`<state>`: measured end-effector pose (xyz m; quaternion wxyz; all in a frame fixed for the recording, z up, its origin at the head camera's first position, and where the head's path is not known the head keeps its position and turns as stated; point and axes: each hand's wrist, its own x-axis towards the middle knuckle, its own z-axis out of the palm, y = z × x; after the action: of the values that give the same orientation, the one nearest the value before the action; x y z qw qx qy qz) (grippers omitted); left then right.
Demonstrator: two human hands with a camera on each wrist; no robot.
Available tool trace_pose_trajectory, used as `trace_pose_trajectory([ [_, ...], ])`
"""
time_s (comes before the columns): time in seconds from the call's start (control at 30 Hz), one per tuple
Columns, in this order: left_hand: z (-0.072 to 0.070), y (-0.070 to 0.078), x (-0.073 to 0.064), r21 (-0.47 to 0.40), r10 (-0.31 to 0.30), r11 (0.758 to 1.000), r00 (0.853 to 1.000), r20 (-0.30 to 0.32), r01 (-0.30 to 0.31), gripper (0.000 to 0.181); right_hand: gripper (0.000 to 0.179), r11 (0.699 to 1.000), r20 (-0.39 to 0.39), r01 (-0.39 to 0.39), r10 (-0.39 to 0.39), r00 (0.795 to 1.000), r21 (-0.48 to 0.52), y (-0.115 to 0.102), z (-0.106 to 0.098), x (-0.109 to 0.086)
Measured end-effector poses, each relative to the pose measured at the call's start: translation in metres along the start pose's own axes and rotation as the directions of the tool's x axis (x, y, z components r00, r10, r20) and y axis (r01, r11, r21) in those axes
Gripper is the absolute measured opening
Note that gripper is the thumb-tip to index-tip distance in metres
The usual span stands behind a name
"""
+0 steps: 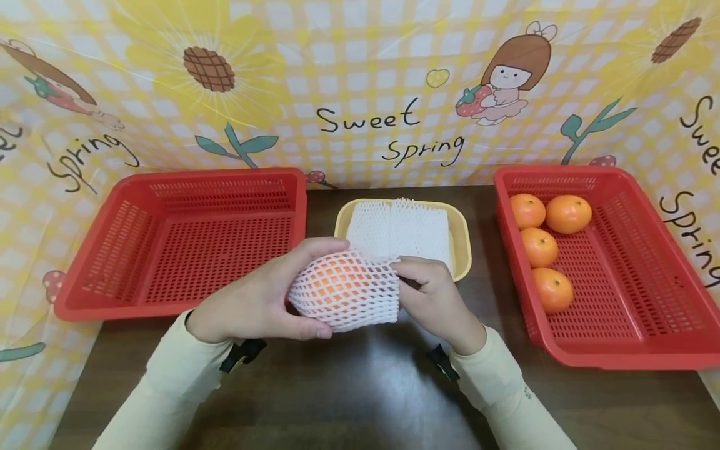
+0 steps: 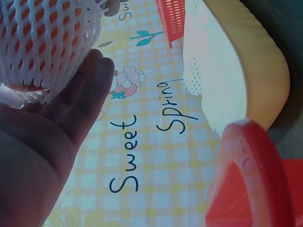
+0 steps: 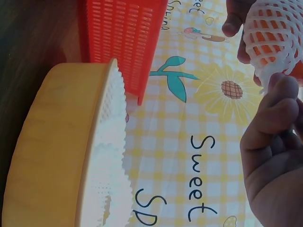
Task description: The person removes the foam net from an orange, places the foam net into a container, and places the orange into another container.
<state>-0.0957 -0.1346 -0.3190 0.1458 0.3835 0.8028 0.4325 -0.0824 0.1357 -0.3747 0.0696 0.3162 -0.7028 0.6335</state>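
Note:
An orange [image 1: 337, 275] sits inside a white foam net sleeve [image 1: 374, 300], held up over the table between both hands. My left hand [image 1: 264, 297] grips the netted orange from the left, thumb below and fingers over the top. On the other side my right hand [image 1: 435, 300] pinches the loose right edge of the sleeve between thumb and fingers. The right wrist view shows that pinch on the net [image 3: 272, 42] close up. In the left wrist view the left palm and fingers [image 2: 90, 90] lie along the netted fruit.
A yellow tray [image 1: 462, 250] holding flat white foam nets [image 1: 419, 231] stands behind the hands. The red basket [image 1: 225, 250] at left has a bare slotted bottom. Several oranges [image 1: 554, 290] lie along the left side of the right red basket [image 1: 619, 359]. A patterned cloth [image 1: 360, 75] hangs behind.

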Motion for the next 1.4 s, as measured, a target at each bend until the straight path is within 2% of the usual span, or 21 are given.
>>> trace_pose_trajectory([
  [0.23, 0.002, 0.01, -0.003, -0.024, 0.001, 1.0, 1.0, 0.004, -0.001, 0.098, 0.018, 0.996, 0.081, -0.062, 0.057, 0.995, 0.065, -0.007, 0.0, 0.0],
  [0.3, 0.004, 0.012, -0.003, -0.012, 0.009, 1.0, 1.0, -0.003, -0.009, 0.099, 0.019, 0.995, 0.112, -0.092, 0.087, 0.99, 0.037, -0.008, 0.001, -0.001],
  [0.43, 0.004, 0.012, -0.003, 0.021, 0.014, 1.0, 1.0, -0.025, -0.013, 0.101, 0.032, 0.99, 0.154, -0.141, 0.141, 0.978, -0.013, -0.01, 0.002, -0.002],
  [0.67, 0.003, 0.006, -0.001, 0.0, 0.084, 0.996, 0.995, -0.054, -0.084, 0.104, 0.054, 0.981, 0.128, -0.193, 0.194, 0.973, -0.021, -0.009, 0.004, -0.002],
  [0.83, 0.003, 0.003, -0.002, 0.023, 0.068, 0.998, 0.996, -0.05, -0.067, 0.102, 0.073, 0.972, 0.133, -0.229, 0.233, 0.963, -0.045, -0.008, 0.007, -0.002],
  [0.9, 0.003, 0.003, -0.002, 0.038, 0.062, 0.998, 0.997, -0.055, -0.06, 0.099, 0.073, 0.97, 0.109, -0.235, 0.241, 0.964, -0.063, -0.008, 0.007, -0.002],
  [0.97, 0.004, 0.001, -0.001, 0.032, 0.07, 0.997, 0.995, -0.068, -0.068, 0.095, 0.071, 0.968, 0.088, -0.246, 0.249, 0.964, -0.041, -0.008, 0.007, -0.003],
  [1.17, 0.005, -0.003, 0.0, -0.06, 0.123, 0.989, 0.981, -0.149, -0.133, 0.081, 0.057, 0.977, 0.062, -0.174, 0.167, 0.984, 0.122, -0.006, 0.004, -0.005],
  [1.3, 0.006, -0.008, -0.001, -0.047, 0.159, 0.984, 0.969, -0.191, -0.17, 0.068, 0.073, 0.981, 0.038, -0.125, 0.121, 0.992, 0.15, -0.004, 0.003, -0.005],
  [1.4, 0.007, -0.013, 0.0, -0.029, 0.187, 0.98, 0.957, -0.223, -0.198, 0.058, 0.071, 0.979, 0.025, -0.095, 0.092, 0.995, 0.178, -0.003, 0.004, -0.005],
])
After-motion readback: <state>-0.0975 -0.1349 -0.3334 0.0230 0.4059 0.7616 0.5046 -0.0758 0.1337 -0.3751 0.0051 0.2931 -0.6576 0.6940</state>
